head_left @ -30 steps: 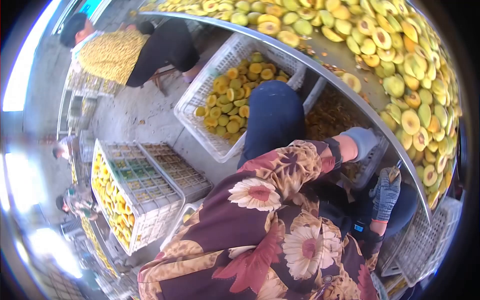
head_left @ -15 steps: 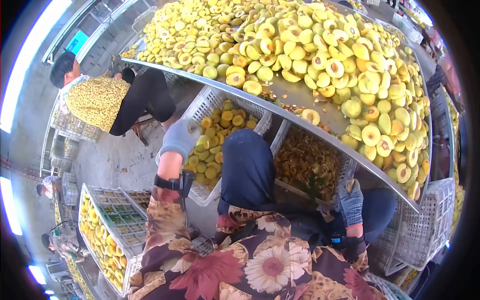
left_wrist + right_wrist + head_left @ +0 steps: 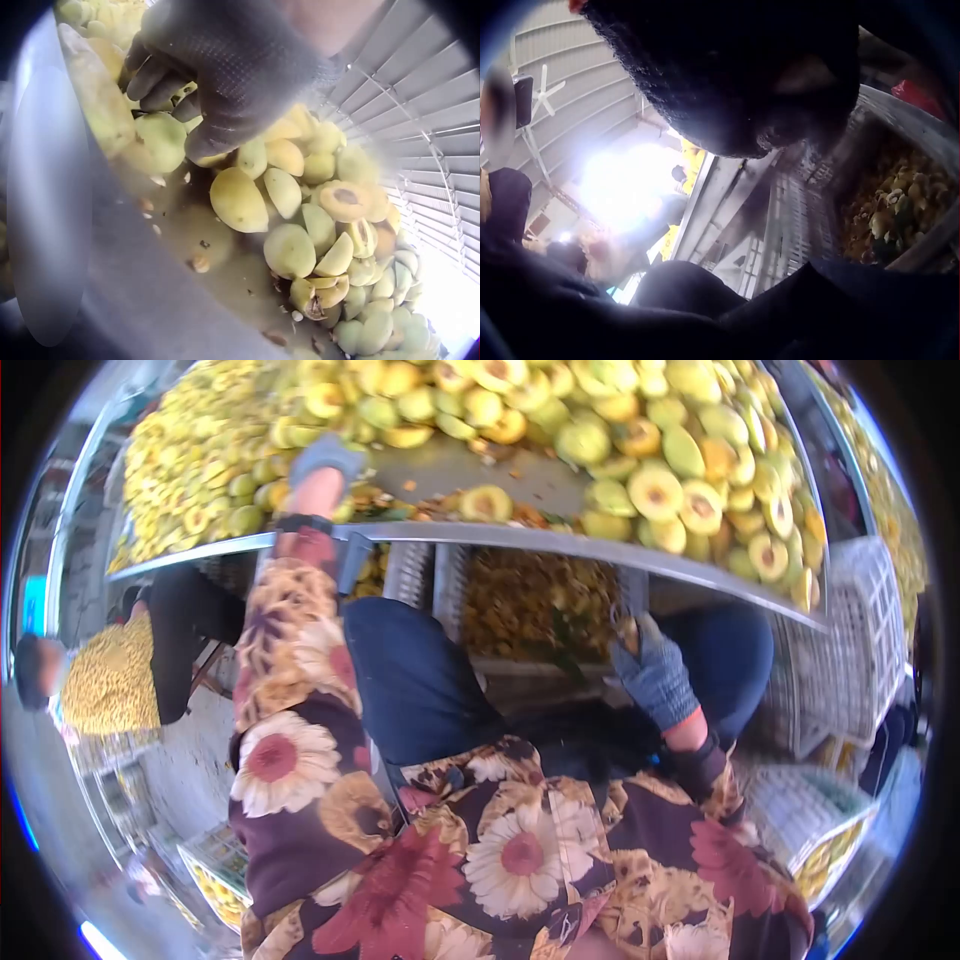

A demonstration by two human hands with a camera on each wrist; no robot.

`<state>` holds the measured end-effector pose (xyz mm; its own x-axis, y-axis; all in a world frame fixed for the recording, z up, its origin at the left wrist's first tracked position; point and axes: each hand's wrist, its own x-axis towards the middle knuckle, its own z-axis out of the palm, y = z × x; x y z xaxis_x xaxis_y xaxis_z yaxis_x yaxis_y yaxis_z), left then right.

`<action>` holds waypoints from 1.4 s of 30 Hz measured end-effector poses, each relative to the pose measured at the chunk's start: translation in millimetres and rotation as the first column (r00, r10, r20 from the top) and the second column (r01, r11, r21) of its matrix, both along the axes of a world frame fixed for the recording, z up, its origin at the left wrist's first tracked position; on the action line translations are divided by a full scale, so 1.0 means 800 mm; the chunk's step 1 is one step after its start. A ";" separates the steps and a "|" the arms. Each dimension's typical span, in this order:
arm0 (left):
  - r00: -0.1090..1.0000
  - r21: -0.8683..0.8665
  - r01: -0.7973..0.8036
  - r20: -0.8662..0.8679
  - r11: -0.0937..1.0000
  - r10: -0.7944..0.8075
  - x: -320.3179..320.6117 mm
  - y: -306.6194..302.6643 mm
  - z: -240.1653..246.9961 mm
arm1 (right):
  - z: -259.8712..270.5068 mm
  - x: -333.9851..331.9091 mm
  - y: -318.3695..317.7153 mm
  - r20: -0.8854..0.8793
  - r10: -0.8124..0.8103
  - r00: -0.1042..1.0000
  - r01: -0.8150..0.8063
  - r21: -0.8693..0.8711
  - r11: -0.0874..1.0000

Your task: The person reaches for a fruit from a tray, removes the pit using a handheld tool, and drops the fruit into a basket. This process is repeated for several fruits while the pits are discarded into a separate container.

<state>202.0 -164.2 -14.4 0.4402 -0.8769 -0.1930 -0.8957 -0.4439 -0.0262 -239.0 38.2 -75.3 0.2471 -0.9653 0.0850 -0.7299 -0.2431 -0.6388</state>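
Observation:
My left hand (image 3: pixel 327 458), in a grey glove, reaches over the table edge into halved yellow-green stone fruit (image 3: pixel 410 405). In the left wrist view its bent fingers spread over several halves, the thumb right at a yellow half (image 3: pixel 210 159). Green fruit shows between thumb and fingers. My right hand (image 3: pixel 655 675), in a grey-blue knitted glove, is held low near my right knee. It grips a small tool (image 3: pixel 625 628) with a thin metal end, partly hidden by the fingers. In the right wrist view this hand (image 3: pixel 727 75) is a dark shape.
The metal table (image 3: pixel 545 475) has a raised front rim. Below it stands a crate (image 3: pixel 452 590) of brown scraps (image 3: pixel 530 595), beside another white crate (image 3: pixel 408 572) partly hidden by my arm and knee. Stacked crates (image 3: pixel 835 650) stand right. A person (image 3: pixel 115 670) sits at left.
My left hand has gone from above the fruit crate at my left up to the pile on the table. The head view has turned. My right hand stays low with the tool.

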 end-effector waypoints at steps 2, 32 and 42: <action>0.996 -0.010 0.031 -0.084 0.999 -0.032 0.022 -0.011 -0.011 | 0.001 -0.006 -0.003 0.041 -0.033 0.999 0.031 0.048 0.998; -0.854 0.024 -0.216 -0.489 0.976 -0.177 -0.191 0.233 0.004 | 0.080 0.097 0.004 -0.018 0.226 0.974 -0.226 -0.104 0.968; -0.735 -0.183 -0.385 -0.532 0.905 -0.420 -0.198 0.231 -0.009 | 0.083 0.135 -0.010 0.217 0.243 0.945 -0.232 -0.074 0.970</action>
<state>43.8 20.6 -21.8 -0.0938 -0.9919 0.0860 0.8144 -0.0268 0.5797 -131.2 29.8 -8.6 0.4381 -0.8747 0.2076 -0.4875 -0.4252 -0.7626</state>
